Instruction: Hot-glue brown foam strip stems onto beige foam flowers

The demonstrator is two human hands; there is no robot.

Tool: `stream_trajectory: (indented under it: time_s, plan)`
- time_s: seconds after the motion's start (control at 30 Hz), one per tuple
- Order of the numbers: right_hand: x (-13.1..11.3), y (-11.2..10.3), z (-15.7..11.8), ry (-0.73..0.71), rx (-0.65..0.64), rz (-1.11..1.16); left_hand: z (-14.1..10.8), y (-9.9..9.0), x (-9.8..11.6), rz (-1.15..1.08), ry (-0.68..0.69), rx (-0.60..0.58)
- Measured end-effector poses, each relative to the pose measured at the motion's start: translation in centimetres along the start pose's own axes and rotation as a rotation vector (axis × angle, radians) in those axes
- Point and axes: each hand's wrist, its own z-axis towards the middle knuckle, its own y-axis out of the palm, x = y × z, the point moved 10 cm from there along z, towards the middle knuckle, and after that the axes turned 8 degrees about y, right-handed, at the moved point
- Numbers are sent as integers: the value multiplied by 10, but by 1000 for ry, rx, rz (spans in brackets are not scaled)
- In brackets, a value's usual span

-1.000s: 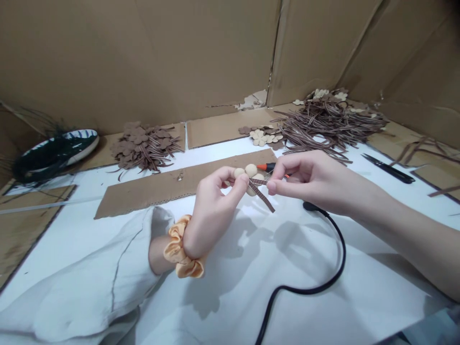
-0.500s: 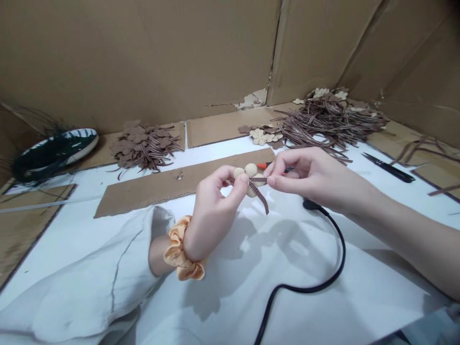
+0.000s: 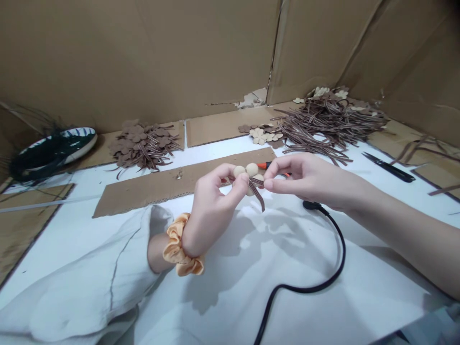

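My left hand [image 3: 212,206] pinches a small beige flower with rounded petals [image 3: 247,175] between thumb and fingers. A narrow brown striped ribbon [image 3: 257,191] crosses the flower, and one tail hangs down and to the right. My right hand [image 3: 298,177] grips the ribbon at the flower's right side between thumb and forefinger. The flower's centre is hidden by the ribbon and fingers. An orange scrunchie [image 3: 179,244] circles my left wrist.
An orange-and-black tool [image 3: 264,165] lies just behind the flower, and a black cable [image 3: 341,244] curves across the white surface below my right hand. Black scissors [image 3: 390,167], brown flower-and-ribbon piles [image 3: 143,146] and cardboard strips [image 3: 161,189] surround the work.
My right hand has moved left, closer to the flower, and the ribbon tail now hangs shorter and more steeply. My left hand and the flower have barely moved.
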Motion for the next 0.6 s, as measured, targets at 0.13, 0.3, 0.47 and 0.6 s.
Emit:
stream_trajectory:
  time_s: [0.13, 0.3, 0.47, 0.6]
  plan:
    - [-2, -1, -1, 13, -8, 24, 1, 2, 1, 39, 1, -20]
    - [-5, 9, -2, -27, -36, 49, -2, 4, 2, 33, -19, -46]
    - [-7, 16, -1, -76, -76, 109, -3, 5, 6, 6, -5, -53]
    - [-9, 17, -2, -93, -64, 157, -3, 5, 3, 0, -27, -34]
